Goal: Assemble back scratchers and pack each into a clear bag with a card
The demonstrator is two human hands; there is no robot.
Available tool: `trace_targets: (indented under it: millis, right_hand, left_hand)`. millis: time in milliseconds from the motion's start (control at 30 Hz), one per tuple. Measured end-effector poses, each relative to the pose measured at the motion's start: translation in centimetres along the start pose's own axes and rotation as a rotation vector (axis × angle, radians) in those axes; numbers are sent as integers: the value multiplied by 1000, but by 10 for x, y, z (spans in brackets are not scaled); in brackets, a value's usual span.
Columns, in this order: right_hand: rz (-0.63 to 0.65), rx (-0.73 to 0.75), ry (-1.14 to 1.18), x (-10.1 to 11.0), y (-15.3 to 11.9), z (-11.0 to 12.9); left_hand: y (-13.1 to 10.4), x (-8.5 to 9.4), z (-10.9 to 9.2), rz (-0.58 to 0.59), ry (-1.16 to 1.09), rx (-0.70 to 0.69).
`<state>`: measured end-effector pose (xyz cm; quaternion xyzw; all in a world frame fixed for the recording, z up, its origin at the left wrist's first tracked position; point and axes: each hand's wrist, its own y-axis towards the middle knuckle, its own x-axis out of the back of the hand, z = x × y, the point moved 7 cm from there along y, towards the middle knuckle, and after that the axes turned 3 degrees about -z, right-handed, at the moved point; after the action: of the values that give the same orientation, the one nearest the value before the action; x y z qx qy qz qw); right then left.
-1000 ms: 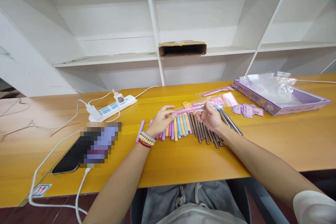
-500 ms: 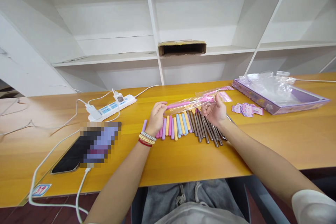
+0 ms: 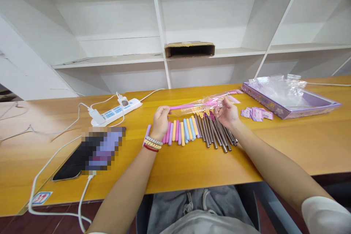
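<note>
My left hand point(image 3: 160, 121) is closed on the end of a pink-handled stick point(image 3: 178, 107), which lies almost level above the table. Clear plastic, seemingly a bag point(image 3: 201, 104), wraps the stick's middle and right part. At its right end my right hand point(image 3: 228, 114) has thumb and fingers closed on the plastic; a pink shape shows through beside them. Below lie a row of pastel tubes point(image 3: 182, 134) in purple, pink, yellow and blue, and several dark metal rods point(image 3: 215, 135) with yellow and pink ornamental tops, partly hidden by the plastic.
Small printed cards point(image 3: 257, 114) are piled right of my right hand. Beyond them stands a purple tray point(image 3: 315, 111) of clear bags. A white power strip point(image 3: 117, 111), cables and a dark phone-like device point(image 3: 68, 162) occupy the left. An open cardboard box point(image 3: 189, 45) sits on the shelf.
My left hand has shifted slightly left with the pink handle. More of the handle shows bare of plastic, and a silvery section is visible. The right hand stays nearly in place.
</note>
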<state>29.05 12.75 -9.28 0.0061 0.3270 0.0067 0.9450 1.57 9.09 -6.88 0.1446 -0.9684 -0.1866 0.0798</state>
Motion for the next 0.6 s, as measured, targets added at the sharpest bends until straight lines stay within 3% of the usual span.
trace_targets:
  millis: [167, 300, 600]
  right_hand:
    - [-7, 12, 41, 2, 1, 1]
    - [-10, -7, 85, 2, 2, -5]
    - [-48, -60, 116, 3, 1, -6]
  left_hand:
    - [0, 0, 1, 10, 24, 0]
    - [-5, -12, 6, 184, 86, 76]
    - [-19, -30, -13, 520, 333, -90]
